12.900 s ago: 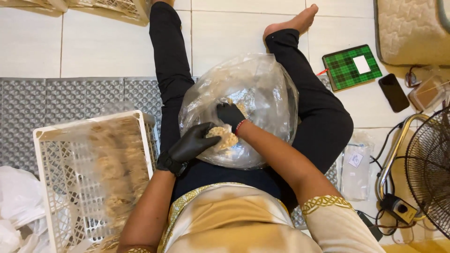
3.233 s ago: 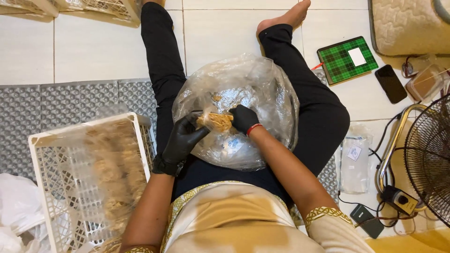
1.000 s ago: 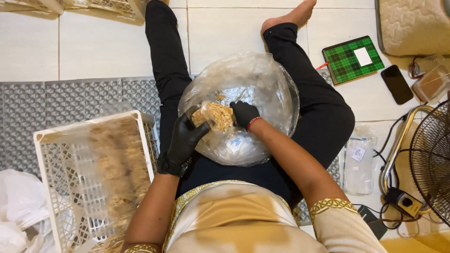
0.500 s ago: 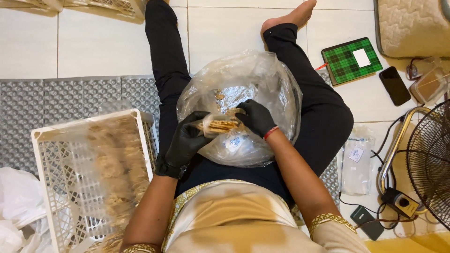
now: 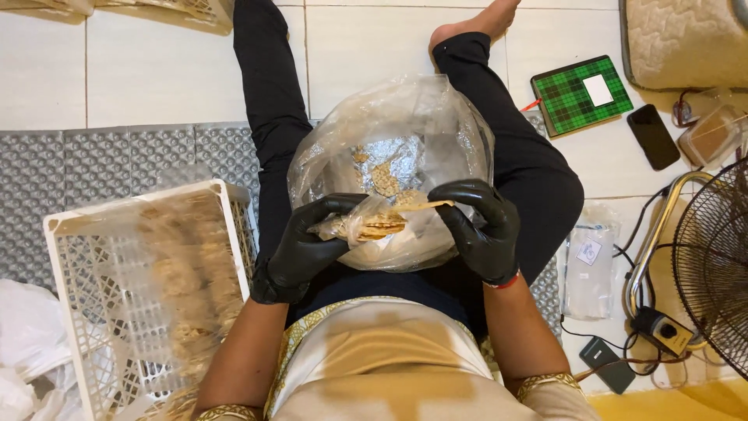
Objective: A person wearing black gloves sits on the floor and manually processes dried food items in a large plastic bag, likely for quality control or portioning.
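Sitting cross-legged on white floor tile (image 5: 156,78), viewed from above, both hands in black gloves. Left hand (image 5: 308,249) closed on the left end of a small clear packet of flat tan crackers (image 5: 374,226) — fingers wrapped under and around it. Right hand (image 5: 479,230) curled at the packet's right end, fingertips pinching the plastic edge, thin red band at the wrist. Packet held roughly level, just above the lap, in front of a big clear plastic bag (image 5: 397,148) resting between the legs; more tan pieces and something foil-like showing inside the bag. Packet touching or overlapping the bag's near side — cannot tell which. White plastic crate (image 5: 70,234) just beside the left knee, lined with clear film and holding stacked tan rounds, blurred. Grey textured mat (image 5: 117,160) under the crate and legs. Green plaid notebook (image 5: 580,93) on the tile beyond the right knee, black phone (image 5: 650,136) just beside it. Standing fan (image 5: 717,257) at the right edge with cables at its base, flat clear packet (image 5: 588,261) lying near it. Quilted beige cushion (image 5: 686,39) at top right.
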